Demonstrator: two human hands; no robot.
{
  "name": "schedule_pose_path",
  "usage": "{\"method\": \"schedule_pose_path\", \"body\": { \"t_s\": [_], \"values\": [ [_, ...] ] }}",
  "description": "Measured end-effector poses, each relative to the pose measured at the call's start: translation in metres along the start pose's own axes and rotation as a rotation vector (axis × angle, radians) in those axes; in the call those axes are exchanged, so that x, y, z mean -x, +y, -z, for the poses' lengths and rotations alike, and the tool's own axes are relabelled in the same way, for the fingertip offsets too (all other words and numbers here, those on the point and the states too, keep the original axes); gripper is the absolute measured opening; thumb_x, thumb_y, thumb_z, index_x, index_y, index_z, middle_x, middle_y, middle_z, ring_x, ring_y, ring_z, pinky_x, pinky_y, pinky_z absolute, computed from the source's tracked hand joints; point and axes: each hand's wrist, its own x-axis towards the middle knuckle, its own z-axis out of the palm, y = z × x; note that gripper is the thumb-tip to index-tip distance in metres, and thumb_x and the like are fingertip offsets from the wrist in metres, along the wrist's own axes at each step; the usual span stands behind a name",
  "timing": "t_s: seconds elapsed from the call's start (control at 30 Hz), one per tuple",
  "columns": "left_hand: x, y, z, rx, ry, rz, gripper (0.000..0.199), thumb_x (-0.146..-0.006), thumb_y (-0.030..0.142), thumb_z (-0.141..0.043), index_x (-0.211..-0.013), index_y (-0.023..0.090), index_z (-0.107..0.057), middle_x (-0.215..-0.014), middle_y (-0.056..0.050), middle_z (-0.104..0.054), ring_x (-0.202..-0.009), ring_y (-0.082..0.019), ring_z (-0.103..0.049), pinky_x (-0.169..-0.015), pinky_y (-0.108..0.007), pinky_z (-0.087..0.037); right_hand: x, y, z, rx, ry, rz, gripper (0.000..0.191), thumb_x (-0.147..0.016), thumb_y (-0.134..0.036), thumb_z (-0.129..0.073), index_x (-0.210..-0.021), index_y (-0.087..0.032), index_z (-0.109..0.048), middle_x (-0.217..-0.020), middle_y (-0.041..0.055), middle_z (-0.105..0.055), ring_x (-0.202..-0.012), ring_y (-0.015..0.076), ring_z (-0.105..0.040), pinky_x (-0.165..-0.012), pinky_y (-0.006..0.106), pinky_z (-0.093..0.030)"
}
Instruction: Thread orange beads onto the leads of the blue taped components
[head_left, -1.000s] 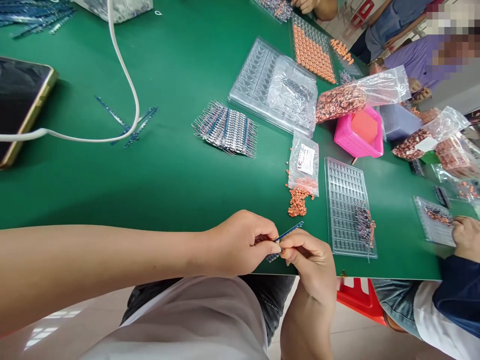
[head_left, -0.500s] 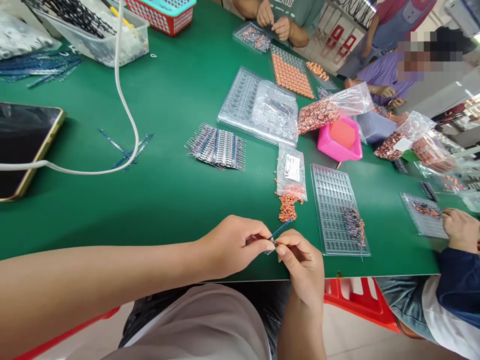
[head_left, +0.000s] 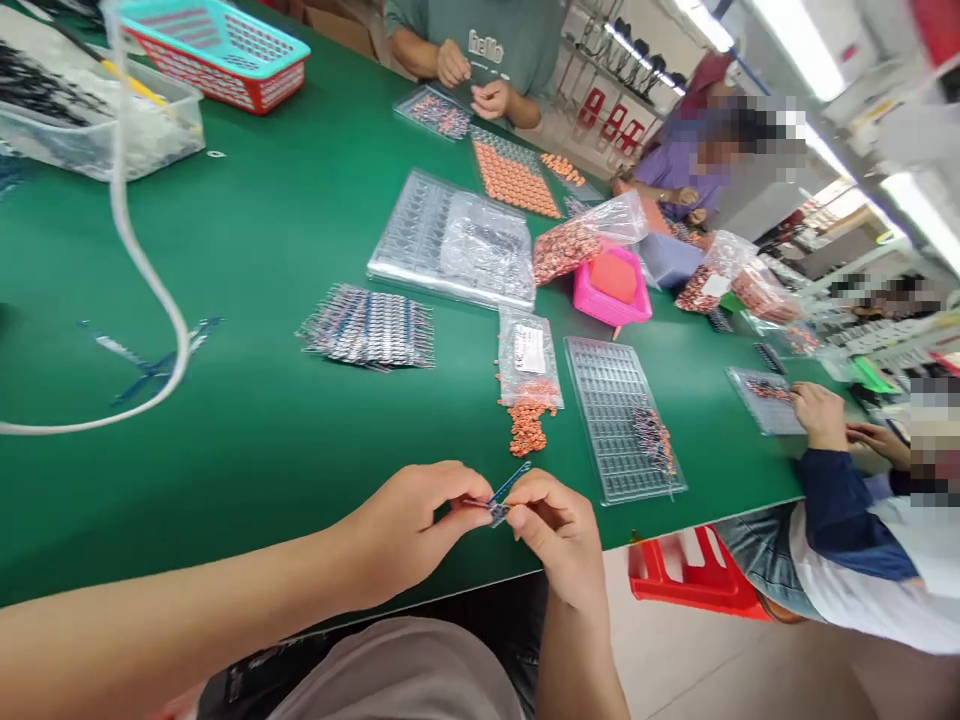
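Over the near edge of the table, my left hand [head_left: 412,525] pinches one side of a small taped component strip [head_left: 498,513] between thumb and forefinger. My right hand [head_left: 559,530] pinches the other side, its fingertips closed together. A narrow blue tape end [head_left: 512,481] sticks up from the strip between the hands. Just beyond them lies a pile of small orange rings [head_left: 528,430], spilling from a labelled clear bag [head_left: 529,350]. To the right, a clear ribbed tray [head_left: 611,420] holds a cluster of thin-leaded parts with orange ends [head_left: 654,438].
A stack of taped component strips [head_left: 371,328] lies left of the bag. Behind are large clear trays [head_left: 412,230] and a pink basket [head_left: 613,303]. A white cable [head_left: 154,280] crosses the left side. A co-worker's hand [head_left: 819,415] is at the right.
The view has turned to the right, so the table's things appear further left and the phone is out of view. My fingertips have spread slightly apart, showing more of the strip.
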Motion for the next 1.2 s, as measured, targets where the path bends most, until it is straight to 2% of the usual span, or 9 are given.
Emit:
{"method": "schedule_pose_path", "body": {
  "t_s": [0.13, 0.3, 0.47, 0.57, 0.67, 0.8, 0.9, 1.03, 1.2],
  "values": [
    [0.003, -0.006, -0.001, -0.027, -0.046, -0.065, 0.024, -0.095, 0.028, -0.049, -0.081, 0.021, -0.066, -0.076, 0.0, -0.064, -0.068, -0.014, -0.053, -0.065, -0.024, -0.042, -0.005, 0.0, 0.003, -0.071, -0.073, -0.034, 0.028, -0.077, -0.048, -0.082, -0.076, -0.021, -0.073, -0.07, 0.0004, -0.061, -0.06, 0.0125, -0.052, -0.055, 0.026, -0.041],
    [0.003, -0.008, -0.003, -0.026, -0.084, -0.115, 0.025, -0.096, 0.028, -0.046, -0.078, 0.021, -0.061, -0.076, 0.0, -0.062, -0.068, -0.014, -0.052, -0.065, -0.024, -0.042, -0.007, 0.003, 0.002, -0.138, -0.115, -0.04, 0.023, -0.079, -0.043, -0.081, -0.078, -0.021, -0.074, -0.073, 0.0003, -0.062, -0.06, 0.0111, -0.052, -0.054, 0.025, -0.04],
    [0.002, -0.004, -0.001, -0.028, -0.017, -0.041, 0.024, -0.097, 0.031, -0.047, -0.081, 0.022, -0.062, -0.077, 0.0, -0.066, -0.071, -0.016, -0.058, -0.068, -0.025, -0.044, 0.005, -0.005, 0.016, 0.062, -0.012, 0.037, 0.017, -0.087, -0.039, -0.074, -0.085, -0.022, -0.075, -0.078, 0.0016, -0.064, -0.064, 0.0127, -0.054, -0.056, 0.026, -0.041],
    [-0.001, -0.001, 0.001, -0.008, 0.042, -0.006, 0.022, -0.096, 0.033, -0.051, -0.082, 0.022, -0.065, -0.079, 0.001, -0.071, -0.073, -0.016, -0.062, -0.07, -0.025, -0.046, 0.006, -0.015, 0.058, 0.455, 0.215, 0.106, 0.016, -0.093, -0.036, -0.065, -0.089, -0.023, -0.073, -0.086, 0.0034, -0.068, -0.077, 0.0162, -0.061, -0.067, 0.028, -0.047],
    [-0.003, 0.001, 0.002, 0.02, 0.07, 0.025, 0.021, -0.095, 0.032, -0.053, -0.082, 0.022, -0.067, -0.08, 0.001, -0.074, -0.075, -0.017, -0.065, -0.072, -0.025, -0.047, -0.009, -0.022, 0.119, 0.908, 0.505, 0.128, 0.025, -0.094, -0.043, -0.059, -0.095, -0.022, -0.072, -0.092, 0.0054, -0.072, -0.082, 0.0189, -0.064, -0.072, 0.031, -0.049],
    [-0.005, 0.0, 0.003, 0.066, 0.073, 0.071, 0.023, -0.094, 0.035, -0.053, -0.082, 0.022, -0.068, -0.079, 0.001, -0.074, -0.076, -0.018, -0.066, -0.071, -0.026, -0.047, -0.045, -0.022, 0.189, 1.039, 0.556, 0.087, 0.031, -0.09, -0.045, -0.057, -0.094, -0.018, -0.073, -0.094, 0.0098, -0.074, -0.081, 0.022, -0.065, -0.076, 0.036, -0.049],
    [-0.006, -0.003, 0.004, 0.097, 0.078, 0.097, 0.024, -0.094, 0.039, -0.053, -0.083, 0.022, -0.068, -0.08, 0.0, -0.073, -0.077, -0.019, -0.065, -0.072, -0.027, -0.047, -0.065, -0.016, 0.213, 1.101, 0.535, 0.054, 0.034, -0.086, -0.048, -0.059, -0.088, -0.018, -0.074, -0.09, 0.0103, -0.074, -0.078, 0.0231, -0.064, -0.076, 0.038, -0.049],
    [-0.008, -0.005, 0.004, 0.15, 0.065, 0.114, 0.024, -0.093, 0.04, -0.054, -0.085, 0.022, -0.068, -0.083, 0.0, -0.074, -0.081, -0.019, -0.066, -0.075, -0.028, -0.048, -0.063, -0.01, 0.199, 1.152, 0.515, 0.067, 0.037, -0.087, -0.049, -0.057, -0.094, -0.016, -0.074, -0.096, 0.0136, -0.073, -0.081, 0.025, -0.064, -0.08, 0.043, -0.05],
    [-0.009, -0.005, 0.004, 0.191, 0.058, 0.128, 0.022, -0.091, 0.037, -0.056, -0.087, 0.02, -0.069, -0.084, -0.001, -0.075, -0.082, -0.02, -0.066, -0.075, -0.028, -0.048, -0.026, -0.005, 0.119, 1.071, 0.363, 0.215, 0.025, -0.096, -0.039, -0.057, -0.107, -0.022, -0.071, -0.105, 0.0093, -0.073, -0.099, 0.0253, -0.067, -0.089, 0.042, -0.051]
  ]
}}
